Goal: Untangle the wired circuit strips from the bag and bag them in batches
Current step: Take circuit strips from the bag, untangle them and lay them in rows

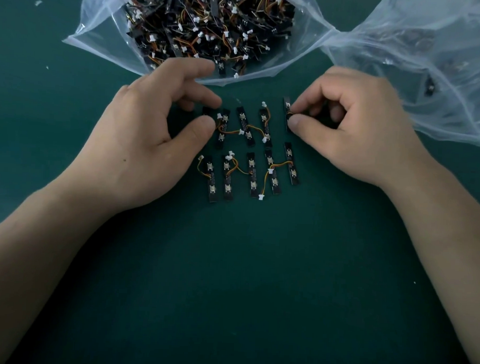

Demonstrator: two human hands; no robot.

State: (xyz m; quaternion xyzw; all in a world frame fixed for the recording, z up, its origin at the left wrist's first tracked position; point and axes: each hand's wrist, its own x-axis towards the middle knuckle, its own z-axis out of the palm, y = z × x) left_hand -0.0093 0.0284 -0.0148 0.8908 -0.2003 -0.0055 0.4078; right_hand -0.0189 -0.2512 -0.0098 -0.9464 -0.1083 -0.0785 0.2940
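Observation:
Several black circuit strips with orange-yellow wires and white plugs lie in two rows on the green mat; the near row (251, 174) sits below the far row (246, 126). My left hand (150, 135) pinches the leftmost strip (208, 111) of the far row between thumb and fingers. My right hand (352, 126) pinches the rightmost strip (287, 107) of that row between thumb and forefinger. A clear plastic bag (108, 33), open toward me, holds a tangled heap of strips (206, 25) at the top centre.
A second clear plastic bag (428, 66) lies at the top right with a few dark parts (430, 85) inside. Small white scraps (38, 2) dot the mat at the top left. The green mat (243, 277) stretches toward me below the rows.

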